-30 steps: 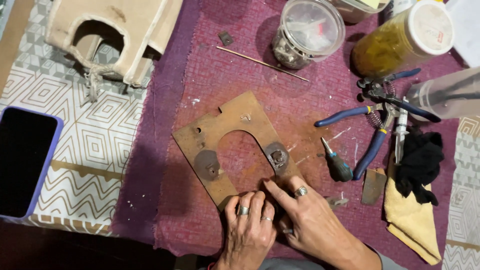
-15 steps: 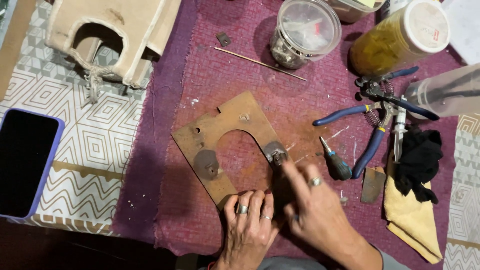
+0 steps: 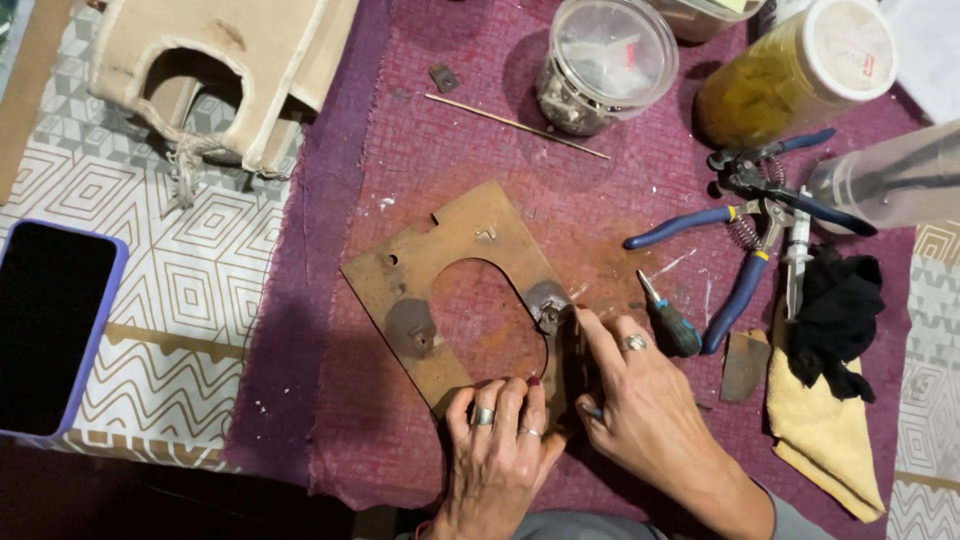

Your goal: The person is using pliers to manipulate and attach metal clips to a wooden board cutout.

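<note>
Head view: I see my left hand [image 3: 497,440] pressed flat, fingers together, on the near leg of the rusty arched plate [image 3: 455,275], which lies on the maroon cloth [image 3: 420,150]. My right hand [image 3: 632,400], fingers extended and holding nothing, touches the plate's right leg beside a small screwdriver [image 3: 668,322].

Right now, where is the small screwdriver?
In the head view, the screwdriver lies on the maroon cloth right of centre, between the right hand and the blue-handled pliers.

A home craft bench: pliers [image 3: 745,235], screwdriver [image 3: 668,322], hardware jar [image 3: 603,62].
</note>
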